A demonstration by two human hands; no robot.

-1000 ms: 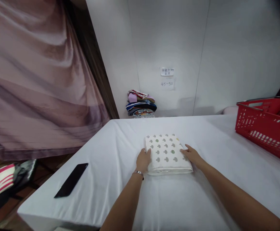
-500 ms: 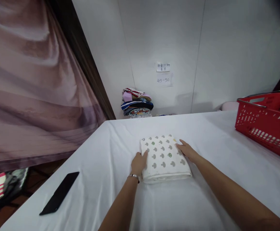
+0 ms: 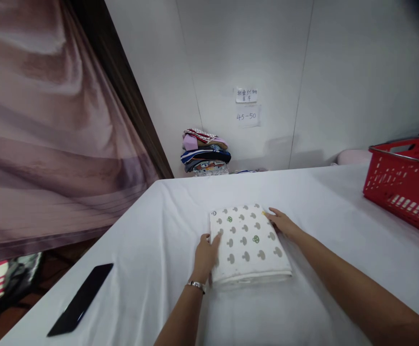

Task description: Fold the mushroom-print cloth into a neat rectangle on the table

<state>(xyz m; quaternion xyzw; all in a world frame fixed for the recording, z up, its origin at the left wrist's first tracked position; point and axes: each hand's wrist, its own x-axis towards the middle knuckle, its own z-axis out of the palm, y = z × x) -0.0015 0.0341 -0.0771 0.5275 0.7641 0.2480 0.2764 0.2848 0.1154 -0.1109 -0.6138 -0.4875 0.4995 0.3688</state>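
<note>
A folded white cloth (image 3: pixel 243 247) printed with grey mushrooms and a few green and yellow ones lies flat in front of me. Along its left edge rests my left hand (image 3: pixel 205 254), open, the thumb on the cloth and another fingertip apart from it; some fingers are hidden. My right hand (image 3: pixel 281 223), also open, touches the far right corner with its fingers spread. A metal-banded watch or bracelet (image 3: pixel 197 286) circles my left wrist.
The cloth lies on a white-covered table (image 3: pixel 180 230). A black phone-like slab (image 3: pixel 81 300) lies at left, and a red plastic basket (image 3: pixel 404 187) stands at right. Folded fabrics (image 3: pixel 205 151) are stacked by the wall beyond the far edge. A pink curtain (image 3: pixel 51 144) hangs at left.
The view has shifted slightly, so the cloth looks a little larger and the basket sits further right. Both hands stay at the cloth's edges.
</note>
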